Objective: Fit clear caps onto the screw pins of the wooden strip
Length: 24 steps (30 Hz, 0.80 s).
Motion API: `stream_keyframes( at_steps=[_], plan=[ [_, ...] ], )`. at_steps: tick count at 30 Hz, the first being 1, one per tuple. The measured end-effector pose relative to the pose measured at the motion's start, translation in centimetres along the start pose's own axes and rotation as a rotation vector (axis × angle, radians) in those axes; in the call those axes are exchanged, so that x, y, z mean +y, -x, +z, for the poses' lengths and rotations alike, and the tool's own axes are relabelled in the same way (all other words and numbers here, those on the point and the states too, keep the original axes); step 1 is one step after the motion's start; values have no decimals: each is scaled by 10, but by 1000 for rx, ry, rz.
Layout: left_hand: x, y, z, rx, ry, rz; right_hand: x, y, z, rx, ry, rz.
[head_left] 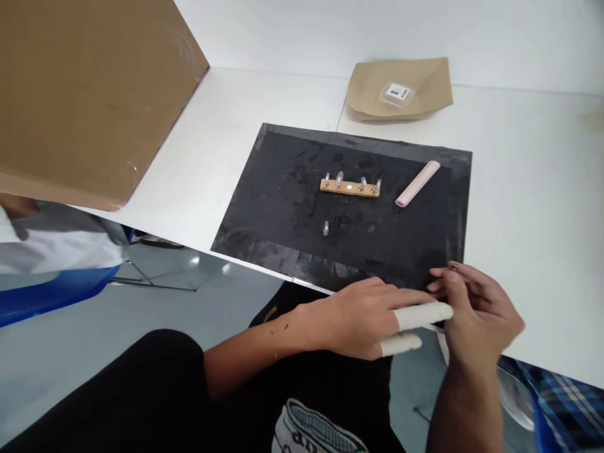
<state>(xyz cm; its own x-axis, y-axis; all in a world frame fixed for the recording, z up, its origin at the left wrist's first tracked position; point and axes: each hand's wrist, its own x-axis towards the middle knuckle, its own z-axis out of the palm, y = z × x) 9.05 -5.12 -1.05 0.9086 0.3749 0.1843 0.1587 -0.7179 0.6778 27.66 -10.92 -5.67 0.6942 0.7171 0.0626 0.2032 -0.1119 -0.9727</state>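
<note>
My left hand [363,318] stretches across the front edge of the black mat [278,176], white covers on its thumb and one finger. Those two are apart, with nothing visible between them, and the covered fingertip reaches my right hand. Near the mat's front right corner, my right hand [481,308] is closed in a pinch. A tiny shiny piece shows at its fingertips, too small to name. Beyond both hands lies a narrow tan strip [350,187] with several small clear-tipped pegs standing on it. One loose clear piece [326,228] sits nearer me on the mat.
A pink bar [418,184] lies slanted at the mat's right. Behind the mat, a brown paper tray [368,78] holds a small clear labelled box [397,94]. A large cardboard panel [94,94] stands on the left of the white table [533,189]. Another person's hand [19,206] shows at far left.
</note>
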Motion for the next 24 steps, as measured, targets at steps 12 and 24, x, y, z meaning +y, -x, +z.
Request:
stream_keyframes(
  at_steps=[12, 24],
  plan=[
    [-50, 65, -59, 275, -497, -624, -10, -2, 7, 63, -20, -9],
    [-77, 46, -46, 380, -513, -622, -6, -3, 6, 33, -4, -17]
  ],
)
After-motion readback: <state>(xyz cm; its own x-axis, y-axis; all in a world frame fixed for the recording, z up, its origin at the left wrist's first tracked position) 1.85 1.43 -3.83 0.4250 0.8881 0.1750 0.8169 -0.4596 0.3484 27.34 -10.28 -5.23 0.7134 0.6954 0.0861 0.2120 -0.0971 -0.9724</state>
